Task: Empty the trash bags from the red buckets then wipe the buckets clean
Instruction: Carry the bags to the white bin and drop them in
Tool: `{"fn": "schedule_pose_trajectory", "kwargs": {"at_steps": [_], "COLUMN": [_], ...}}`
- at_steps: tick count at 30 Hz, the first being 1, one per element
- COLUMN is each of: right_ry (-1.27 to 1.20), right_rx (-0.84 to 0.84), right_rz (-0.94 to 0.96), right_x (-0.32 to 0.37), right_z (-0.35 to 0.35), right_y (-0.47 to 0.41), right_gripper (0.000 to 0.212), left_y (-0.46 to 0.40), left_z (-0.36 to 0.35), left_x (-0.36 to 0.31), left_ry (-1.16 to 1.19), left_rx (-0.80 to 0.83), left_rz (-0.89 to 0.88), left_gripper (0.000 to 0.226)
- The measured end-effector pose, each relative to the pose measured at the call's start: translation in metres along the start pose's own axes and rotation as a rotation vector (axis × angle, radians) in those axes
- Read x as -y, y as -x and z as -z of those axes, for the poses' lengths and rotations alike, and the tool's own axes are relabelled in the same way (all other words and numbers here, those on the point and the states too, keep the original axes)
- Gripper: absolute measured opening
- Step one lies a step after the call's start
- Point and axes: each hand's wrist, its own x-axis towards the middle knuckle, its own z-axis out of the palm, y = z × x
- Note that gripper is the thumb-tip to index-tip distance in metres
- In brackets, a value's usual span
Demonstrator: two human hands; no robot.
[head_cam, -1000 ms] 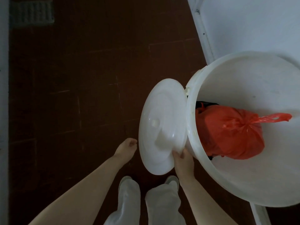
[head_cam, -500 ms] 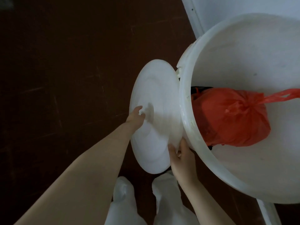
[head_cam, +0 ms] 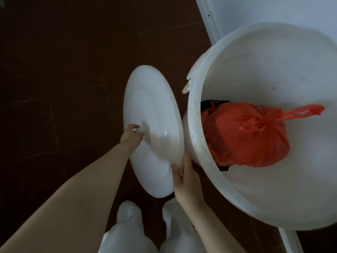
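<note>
One tied red bag [head_cam: 246, 136] lies inside one large white bin [head_cam: 273, 207], at the right centre of the frame. Its knotted top points right, and one loop handle [head_cam: 302, 112] stretches toward the right edge. A dark item [head_cam: 215, 103] shows just behind the bag at its upper left; what it is cannot be told. The bag rests against the bin's left inner wall, touching it.

One round white lid [head_cam: 155, 132] stands on edge just left of the bin, at the centre of the frame, tilted, with its right edge close to the bin's outer wall. One knob [head_cam: 144, 128] sits at the lid's middle.

Two hands hold the lid; neither touches the bag. The left hand [head_cam: 130, 134], at centre left, has its fingers curled around the knob. The right hand [head_cam: 186, 181], lower centre, pinches the lid's lower right rim, thumb on the near face and fingers behind it, in the gap between lid and bin. The bag lies to the right of both hands, beyond the bin's rim, nearer the right hand than the left.

Two forearms enter from the bottom edge. Two white-clad legs [head_cam: 127, 232] show at bottom centre, between the arms. The floor [head_cam: 63, 70] is dark brown and fills the left half. A white wall [head_cam: 273, 11] with one pale trim strip [head_cam: 209, 22] occupies the upper right, behind the bin.
</note>
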Motion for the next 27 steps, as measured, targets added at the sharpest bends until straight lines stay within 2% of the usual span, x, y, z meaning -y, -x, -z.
{"fn": "schedule_pose_trajectory", "kwargs": {"at_steps": [5, 13, 20, 27], "right_ry": [0.117, 0.237, 0.352, 0.436], "right_rx": [0.022, -0.081, -0.263, -0.329], "right_rz": [0.057, 0.211, 0.249, 0.182], "right_x": [0.034, 0.097, 0.136, 0.137], "right_z": [-0.002, 0.018, 0.052, 0.095], "right_y": [0.012, 0.040, 0.071, 0.097], "right_gripper": [0.067, 0.085, 0.086, 0.085], "left_y": [0.028, 0.097, 0.165, 0.212], "left_z": [0.035, 0.099, 0.127, 0.120], "left_x": [0.011, -0.001, -0.039, -0.070], "left_ry": [0.017, 0.006, -0.091, -0.168], "left_rx": [-0.109, -0.227, -0.234, -0.227], "left_rz": [0.044, 0.053, -0.022, -0.124], "left_gripper": [0.032, 0.029, 0.031, 0.035]}}
